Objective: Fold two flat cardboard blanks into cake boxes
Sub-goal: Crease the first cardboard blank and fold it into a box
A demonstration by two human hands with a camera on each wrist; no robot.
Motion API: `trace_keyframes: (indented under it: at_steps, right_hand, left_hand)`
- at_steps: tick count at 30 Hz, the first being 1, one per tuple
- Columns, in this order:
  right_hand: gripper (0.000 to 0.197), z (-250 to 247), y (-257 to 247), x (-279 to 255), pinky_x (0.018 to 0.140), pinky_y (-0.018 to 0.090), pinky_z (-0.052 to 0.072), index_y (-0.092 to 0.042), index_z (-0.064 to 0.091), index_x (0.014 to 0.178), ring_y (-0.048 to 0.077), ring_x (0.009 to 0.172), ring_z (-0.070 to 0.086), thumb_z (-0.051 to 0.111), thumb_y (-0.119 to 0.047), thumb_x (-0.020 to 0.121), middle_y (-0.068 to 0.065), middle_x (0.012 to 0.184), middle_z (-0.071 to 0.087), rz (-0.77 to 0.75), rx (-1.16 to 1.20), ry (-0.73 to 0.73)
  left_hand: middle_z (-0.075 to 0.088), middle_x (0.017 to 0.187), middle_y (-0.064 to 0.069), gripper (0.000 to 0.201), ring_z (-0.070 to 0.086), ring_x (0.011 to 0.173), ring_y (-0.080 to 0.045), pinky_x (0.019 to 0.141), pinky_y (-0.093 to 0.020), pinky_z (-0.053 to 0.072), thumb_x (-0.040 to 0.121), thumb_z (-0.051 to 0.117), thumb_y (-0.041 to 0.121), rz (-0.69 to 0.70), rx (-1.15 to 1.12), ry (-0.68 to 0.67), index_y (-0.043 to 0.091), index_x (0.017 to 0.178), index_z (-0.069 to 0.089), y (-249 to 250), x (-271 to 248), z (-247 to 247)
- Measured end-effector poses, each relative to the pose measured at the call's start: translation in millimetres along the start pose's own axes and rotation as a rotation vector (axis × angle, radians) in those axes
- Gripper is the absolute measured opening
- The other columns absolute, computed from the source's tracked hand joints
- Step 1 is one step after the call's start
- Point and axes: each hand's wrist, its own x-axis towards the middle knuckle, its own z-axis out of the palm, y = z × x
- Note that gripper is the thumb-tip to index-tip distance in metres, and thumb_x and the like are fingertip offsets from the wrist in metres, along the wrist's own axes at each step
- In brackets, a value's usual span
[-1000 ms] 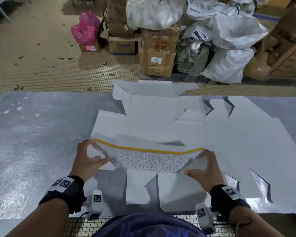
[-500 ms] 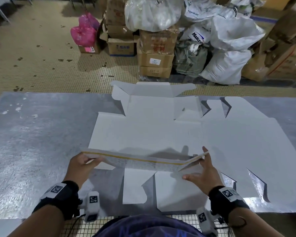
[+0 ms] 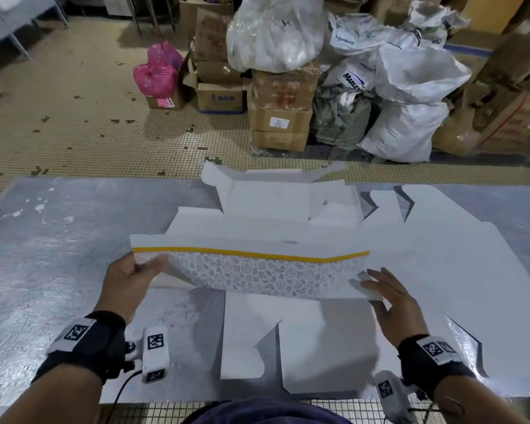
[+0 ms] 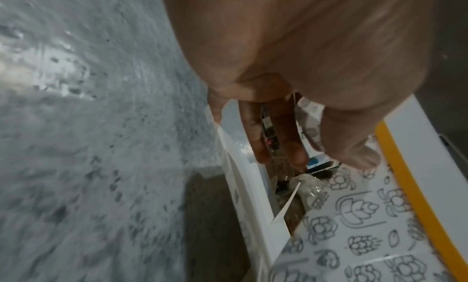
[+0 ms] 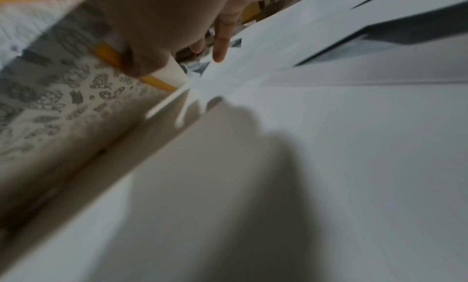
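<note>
A flat white cardboard box blank [image 3: 273, 231] lies on the silver table [image 3: 58, 255]. Its near long panel [image 3: 257, 270] stands folded up, with a yellow stripe and a grey doodle print facing me. My left hand [image 3: 149, 266] pinches the panel's left end, thumb on the printed face [image 4: 380, 236] and fingers [image 4: 291, 142] behind it. My right hand [image 3: 377, 283] is at the panel's right end, where the thumb [image 5: 142, 62] presses near the yellow stripe and the fingers [image 5: 222, 42] are straight and spread. Two white flaps [image 3: 303, 341] lie flat in front of me.
Another flat white blank [image 3: 456, 270] overlaps the table on the right. A partly raised white box [image 3: 273, 194] sits at the table's far edge. Beyond it on the tiled floor stand stacked cartons [image 3: 279, 96], white sacks [image 3: 410, 87] and a pink bag [image 3: 156, 71].
The printed panel dropped almost edge-on half a second ago. It is now lifted again with its print facing me. Both hands have shifted up and outward to its ends.
</note>
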Motion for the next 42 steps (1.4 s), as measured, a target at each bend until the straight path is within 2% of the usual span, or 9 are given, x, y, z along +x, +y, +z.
trace_keyframes:
  at_steps: [8,13,17,22,24,27,31,36,42]
  right_hand:
    - [0.043,-20.8,-34.2,22.1,0.077,-0.003,0.040,-0.050,0.062,0.094,-0.022,0.087,0.058,0.064,-0.007,0.093,-0.049,0.093,0.060,0.203,0.238,0.147]
    - [0.036,-27.2,-33.6,15.4,0.066,0.001,0.041,-0.045,0.061,0.094,-0.008,0.073,0.063,0.062,-0.008,0.093,-0.037,0.086,0.066,0.148,0.251,0.147]
    - [0.026,-28.3,-32.1,0.7,0.083,0.004,0.045,-0.041,0.065,0.096,-0.010,0.099,0.065,0.061,-0.016,0.091,-0.028,0.104,0.070,0.163,0.312,0.102]
    - [0.032,-25.1,-32.7,-7.3,0.059,0.009,0.043,-0.037,0.064,0.089,-0.007,0.071,0.064,0.066,-0.005,0.091,-0.025,0.079,0.069,0.256,0.237,0.131]
    - [0.006,-24.6,-38.5,-4.1,0.061,0.018,0.045,-0.033,0.064,0.087,0.002,0.073,0.065,0.066,-0.028,0.091,-0.016,0.075,0.069,0.323,0.220,0.159]
    - [0.075,-28.2,-30.7,-2.5,0.065,0.038,0.045,-0.004,0.065,0.078,0.033,0.073,0.064,0.043,-0.076,0.076,0.007,0.069,0.068,0.443,0.296,0.105]
    - [0.107,-41.4,-35.9,13.5,0.104,0.040,0.035,-0.006,0.073,0.099,0.019,0.106,0.067,0.055,-0.098,0.047,0.003,0.099,0.075,0.675,0.869,-0.091]
    - [0.100,-40.6,-23.8,38.0,0.109,0.041,-0.034,0.006,-0.011,0.150,0.046,0.138,-0.026,0.020,-0.072,0.096,0.030,0.147,-0.027,0.557,1.838,-0.435]
    - [0.063,-60.0,-47.3,69.7,0.117,0.049,-0.020,-0.008,-0.003,0.156,0.042,0.147,-0.011,0.027,-0.038,0.109,0.024,0.157,-0.015,0.604,1.698,-0.346]
  left_hand:
    - [0.058,0.132,-0.009,0.065,0.051,0.128,-0.033,0.096,-0.047,0.045,0.088,0.039,-0.026,-0.181,0.096,0.091,0.025,0.123,0.059,-45.0,15.4,-54.2]
    - [0.046,0.145,0.009,0.096,0.047,0.127,-0.015,0.101,-0.047,0.044,0.085,0.072,-0.007,-0.096,0.248,-0.049,0.037,0.155,0.025,-26.5,25.5,-33.9]
    - [0.050,0.146,0.004,0.087,0.051,0.129,-0.018,0.101,-0.043,0.045,0.083,0.062,-0.022,0.059,0.241,-0.140,0.034,0.147,0.043,-0.2,47.0,-24.5]
    - [0.069,0.122,0.014,0.054,0.061,0.119,-0.008,0.098,-0.025,0.048,0.078,0.063,-0.026,0.191,0.292,-0.183,0.026,0.086,0.076,14.4,51.6,-18.6]
    - [0.074,0.102,0.015,0.051,0.068,0.104,-0.014,0.084,-0.028,0.051,0.079,0.068,-0.019,0.095,0.280,-0.142,0.032,0.082,0.075,9.9,50.5,-22.6]
    - [0.068,0.076,0.011,0.016,0.064,0.079,-0.015,0.075,-0.031,0.046,0.085,0.079,0.022,0.039,0.320,-0.104,0.024,0.071,0.071,2.7,48.0,-34.7]
    - [0.058,0.085,0.000,0.063,0.051,0.077,-0.015,0.073,-0.038,0.041,0.068,0.076,0.073,-0.035,0.318,-0.025,0.014,0.087,0.063,-9.5,52.5,-58.6]
    - [0.056,0.065,0.002,0.031,0.050,0.064,-0.015,0.070,-0.035,0.040,0.090,0.070,0.024,-0.100,0.238,-0.040,0.008,0.071,0.052,11.9,30.3,-41.4]
    - [0.068,0.094,-0.016,0.011,0.062,0.086,-0.024,0.088,-0.044,0.048,0.093,0.066,0.019,-0.091,0.227,-0.064,0.009,0.089,0.063,13.7,25.9,-43.6]
